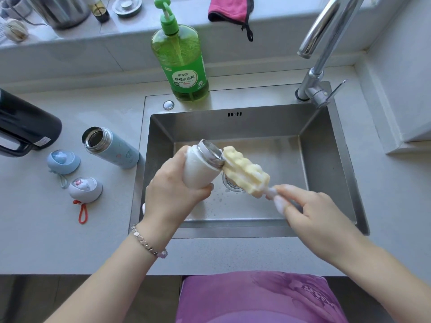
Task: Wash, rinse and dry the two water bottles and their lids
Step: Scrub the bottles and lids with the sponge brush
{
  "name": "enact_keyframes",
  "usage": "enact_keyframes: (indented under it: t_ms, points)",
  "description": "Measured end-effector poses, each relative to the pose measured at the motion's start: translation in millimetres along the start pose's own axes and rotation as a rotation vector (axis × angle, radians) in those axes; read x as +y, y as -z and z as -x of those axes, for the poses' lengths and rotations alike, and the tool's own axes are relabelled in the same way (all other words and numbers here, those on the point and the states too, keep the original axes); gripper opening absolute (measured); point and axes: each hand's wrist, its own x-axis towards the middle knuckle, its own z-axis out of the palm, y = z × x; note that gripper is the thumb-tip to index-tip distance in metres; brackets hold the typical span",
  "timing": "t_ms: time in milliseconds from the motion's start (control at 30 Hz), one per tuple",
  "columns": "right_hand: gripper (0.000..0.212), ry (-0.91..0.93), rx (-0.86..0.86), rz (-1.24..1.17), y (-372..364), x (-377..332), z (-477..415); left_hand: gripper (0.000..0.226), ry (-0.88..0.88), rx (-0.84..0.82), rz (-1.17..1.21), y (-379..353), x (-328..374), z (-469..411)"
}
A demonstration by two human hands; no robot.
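Note:
My left hand (173,194) grips a white water bottle (200,167) over the sink, its steel mouth tilted to the right. My right hand (310,213) pinches the soapy handle of a yellow sponge brush (245,170), whose tip touches the bottle's rim. A light blue bottle (112,148) stands open on the counter to the left of the sink. Two lids lie nearby: a blue lid (63,160) and a white lid (85,188) with a red loop.
The steel sink (326,145) has a drain under the brush and suds on its floor. A green dish soap bottle (180,57) stands behind it, the faucet (319,66) at back right. A dark kettle (23,127) sits far left, a pink cloth (229,8) on the ledge.

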Motion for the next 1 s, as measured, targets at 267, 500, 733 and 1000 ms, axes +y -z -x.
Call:
enact_keyframes:
  t_ms: [267, 500, 733, 1000]
  points:
    - [0.020, -0.023, -0.001, 0.013, -4.3, 1.7, -7.0, 0.075, -0.015, 0.002, -0.052, -7.7, 3.6, 6.7]
    - [0.017, -0.063, 0.114, -0.048, 15.6, 0.4, -17.6, 0.070, -0.003, -0.068, 0.115, -3.2, -11.8, 4.8]
    - [0.024, 0.086, -0.095, 0.658, 41.2, -16.5, -20.4, 0.072, -0.286, -0.118, -0.080, 0.8, -17.4, 9.1]
    - [0.047, 0.281, -0.091, 0.734, 36.6, -23.5, -27.2, 0.071, -0.564, -0.166, -0.299, -5.6, -20.5, 15.3]
